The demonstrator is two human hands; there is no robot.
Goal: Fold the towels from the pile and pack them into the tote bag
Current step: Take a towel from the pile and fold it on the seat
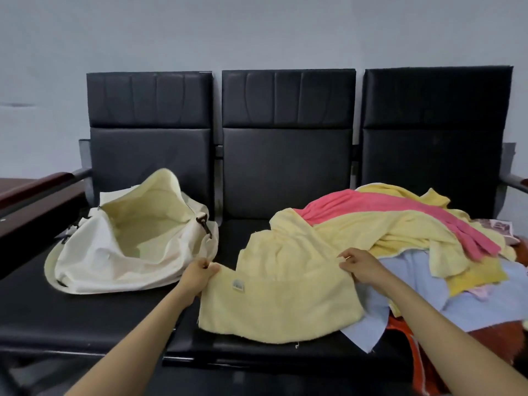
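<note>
A pale yellow towel (281,304) lies spread on the middle seat, a small label near its upper left. My left hand (200,274) pinches its upper left corner. My right hand (361,265) grips its upper right edge, where the cloth bunches up. The pile of towels (400,224) covers the right seat: yellow ones, a pink one (405,208) draped across the top, light blue ones (411,284) beneath. The cream tote bag (94,261) lies on the left seat, its mouth gaping open toward me, with only its yellow lining showing inside.
All of this rests on a black three-seat bench (285,172) against a grey wall. A dark red armrest (34,195) runs along the left. An orange cloth (414,347) hangs over the bench's front edge at lower right.
</note>
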